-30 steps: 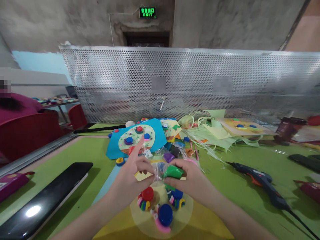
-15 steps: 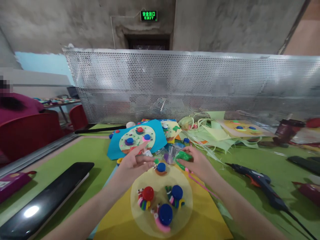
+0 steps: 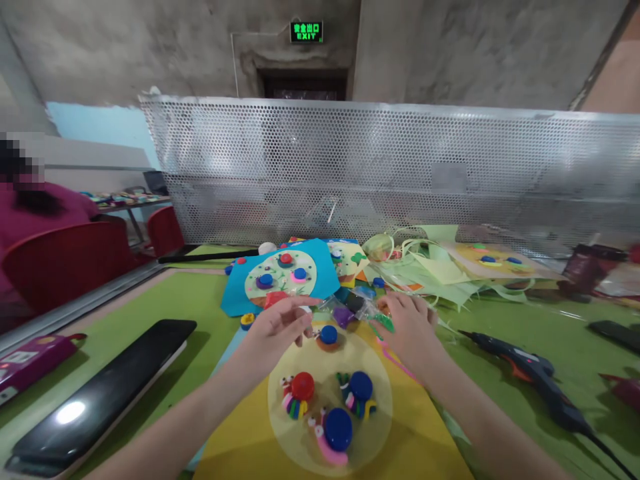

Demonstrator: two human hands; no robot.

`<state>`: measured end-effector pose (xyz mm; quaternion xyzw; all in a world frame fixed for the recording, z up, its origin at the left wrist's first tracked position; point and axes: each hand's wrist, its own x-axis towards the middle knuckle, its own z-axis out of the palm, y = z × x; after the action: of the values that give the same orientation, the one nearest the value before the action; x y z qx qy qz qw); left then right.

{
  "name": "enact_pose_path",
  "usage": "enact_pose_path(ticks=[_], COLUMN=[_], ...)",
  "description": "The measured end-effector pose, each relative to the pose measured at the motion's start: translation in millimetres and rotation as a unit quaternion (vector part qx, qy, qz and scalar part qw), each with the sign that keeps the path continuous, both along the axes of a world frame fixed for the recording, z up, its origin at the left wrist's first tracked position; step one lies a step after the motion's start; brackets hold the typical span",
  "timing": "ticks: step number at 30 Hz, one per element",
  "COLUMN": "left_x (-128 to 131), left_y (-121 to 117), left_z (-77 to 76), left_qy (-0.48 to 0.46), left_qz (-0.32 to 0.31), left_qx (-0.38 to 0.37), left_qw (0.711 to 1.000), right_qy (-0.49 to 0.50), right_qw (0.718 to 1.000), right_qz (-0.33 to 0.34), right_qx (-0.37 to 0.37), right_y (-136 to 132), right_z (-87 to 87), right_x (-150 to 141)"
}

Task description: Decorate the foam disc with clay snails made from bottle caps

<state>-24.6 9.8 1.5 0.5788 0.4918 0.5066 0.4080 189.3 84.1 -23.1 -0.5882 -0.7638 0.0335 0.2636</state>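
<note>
My left hand [image 3: 280, 333] hovers above the upper left of a pale yellow disc [image 3: 345, 373] on yellow card, fingers bent and thumb near them; what they hold, if anything, is hidden. My right hand [image 3: 409, 333] is curled over a lump of green clay [image 3: 384, 322], mostly covered by the fingers. Bagged purple clay [image 3: 343, 316] lies between the hands. On the disc sit clay snails with bottle-cap shells: a red-capped one [image 3: 302, 387], a blue-capped one at right [image 3: 360, 387], a pink-bodied one at the front [image 3: 338, 430] and another at the top [image 3: 329, 335].
A blue card with cap figures [image 3: 327, 270] lies behind my left hand. Pale paper strips [image 3: 430, 263] are heaped at the back right. A glue gun [image 3: 525, 367] lies right, a black glossy case [image 3: 105, 393] left. A perforated metal screen [image 3: 375, 167] stands behind.
My right hand has shifted slightly right and turned palm-down, hiding more of the green clay. A small green ball at my left fingertips no longer shows. The view has swung slightly left.
</note>
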Motion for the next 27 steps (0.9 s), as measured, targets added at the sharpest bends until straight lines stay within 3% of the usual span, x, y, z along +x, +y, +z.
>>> enact_pose_path(ticks=[8,13,17,23,27], left_x=[-1.0,4.0,7.3,9.0,8.5], left_y=[1.1,-3.6,-7.1,-12.0,-13.6], left_z=[-8.2,-6.9,-4.8,-2.1,-0.6], left_qy=[0.020,0.013,0.029,0.156,0.187], left_qz=[-0.013,-0.047,-0.054,-0.038,-0.038], left_qx=[-0.008,-0.044,-0.066,-0.016,0.034], left_qw=[1.000,0.998,0.996,0.987,0.981], right_qy=[0.038,0.071,0.064,0.066,0.144], right_qw=[0.982,0.955,0.947,0.946,0.942], right_qz=[0.171,0.284,0.314,0.316,0.291], right_qx=[0.066,0.048,0.031,0.020,-0.086], right_y=[-32.9,-45.2,-47.6,-47.5,-48.2], right_z=[-2.9,-1.0,0.2,3.7,6.1], right_x=[-18.8,-23.0,-24.1,-23.0,-23.7])
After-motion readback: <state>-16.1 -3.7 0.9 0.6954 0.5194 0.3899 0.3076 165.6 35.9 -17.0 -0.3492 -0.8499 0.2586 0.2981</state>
